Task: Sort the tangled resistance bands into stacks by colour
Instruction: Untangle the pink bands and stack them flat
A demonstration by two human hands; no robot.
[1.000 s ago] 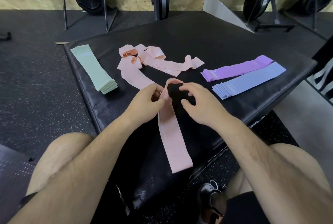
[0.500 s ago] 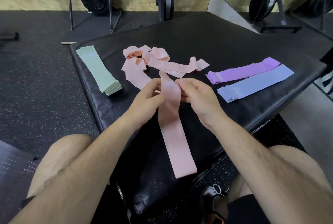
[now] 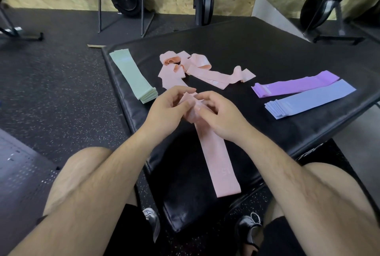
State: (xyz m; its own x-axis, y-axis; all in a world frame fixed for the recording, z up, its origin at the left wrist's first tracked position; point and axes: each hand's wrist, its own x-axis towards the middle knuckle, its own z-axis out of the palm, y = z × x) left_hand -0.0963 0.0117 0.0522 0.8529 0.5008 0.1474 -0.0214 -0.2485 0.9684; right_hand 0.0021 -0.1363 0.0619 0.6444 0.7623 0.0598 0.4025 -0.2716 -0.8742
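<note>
A long pink band [image 3: 218, 165] lies on the black mat [image 3: 267, 54] and runs toward me. Its far end is bunched up between my left hand [image 3: 168, 109] and my right hand [image 3: 218, 115], both pinching it. Behind my hands sits a tangle of pink bands [image 3: 197, 70]. A neat green stack [image 3: 133, 76] lies at the left of the mat. A purple stack [image 3: 292, 86] and a blue stack [image 3: 310, 101] lie side by side at the right.
The mat's near corner points at me between my knees, with my shoes on the speckled rubber floor [image 3: 51, 83] below. Rack legs [image 3: 121, 8], weight plates and a mirror stand along the far wall.
The pink band's far end, held flat and upright half a second ago, is now crumpled between both hands. My hands have moved closer together.
</note>
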